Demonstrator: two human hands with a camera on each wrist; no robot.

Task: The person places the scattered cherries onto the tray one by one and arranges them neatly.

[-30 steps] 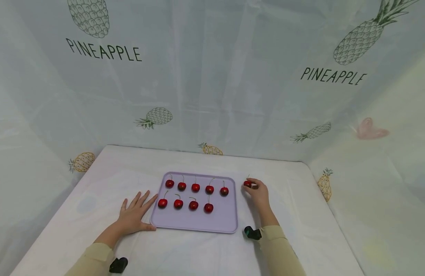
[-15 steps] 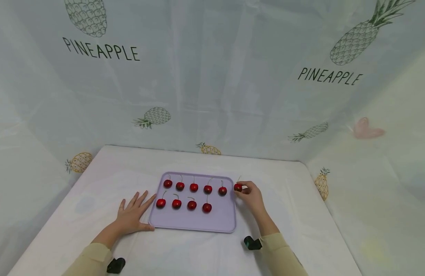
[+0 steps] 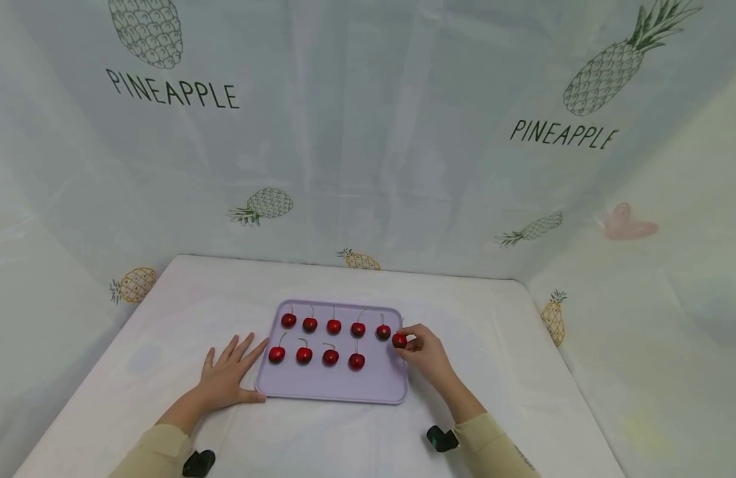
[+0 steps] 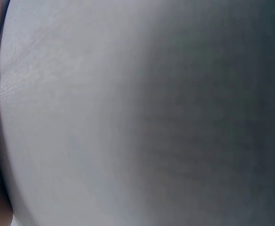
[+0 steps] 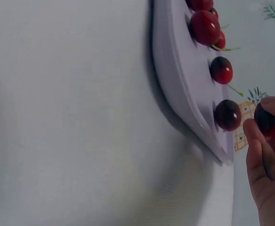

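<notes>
My right hand [image 3: 429,356] pinches a dark red cherry [image 3: 399,340] between thumb and fingers, above the right edge of a lilac tray [image 3: 320,390]. In the right wrist view that held cherry [image 5: 267,121] is off the tray surface, beside the end cherry [image 5: 227,115] of a row. Two rows of stemmed cherries lie on the tray, a back row with a cherry [image 3: 334,326] in its middle and a front row ending in a cherry [image 3: 357,362]. My left hand [image 3: 222,380] lies flat with spread fingers, its thumb and forefinger touching the tray's left edge.
A white cloth covers the table [image 3: 338,438]. Behind it hangs a curtain [image 3: 374,166] printed with pineapples. A small black device [image 3: 442,439] sits at the right wrist, another device [image 3: 198,463] at the left. The left wrist view is mostly blurred cloth.
My right hand has carried its cherry leftward from the table beside the tray to over the tray's right edge. My left hand stays at the left edge.
</notes>
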